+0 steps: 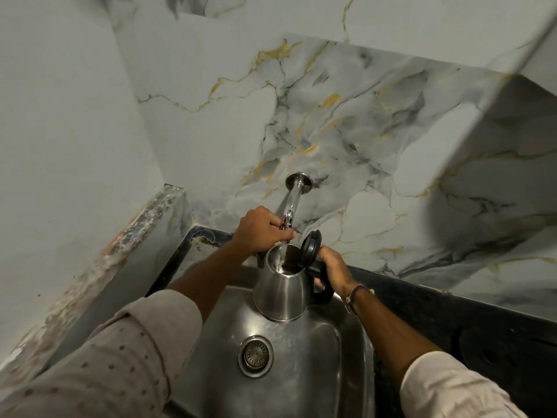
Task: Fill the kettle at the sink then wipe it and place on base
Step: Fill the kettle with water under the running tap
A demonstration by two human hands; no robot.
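Observation:
A steel kettle (281, 292) with a black handle is held over the steel sink (340, 351), its black lid (310, 248) flipped up and open. My right hand (333, 268) grips the kettle's handle. A chrome tap (294, 197) juts from the marble wall, and a thin stream of water falls from it into the kettle's mouth. My left hand (260, 229) is closed around the tap's end, just above the kettle.
The sink's drain (255, 356) lies below the kettle. A dark countertop (470, 324) runs to the right, with a round black base (494, 354) on it. A marble ledge (120, 257) and a plain wall close in the left side.

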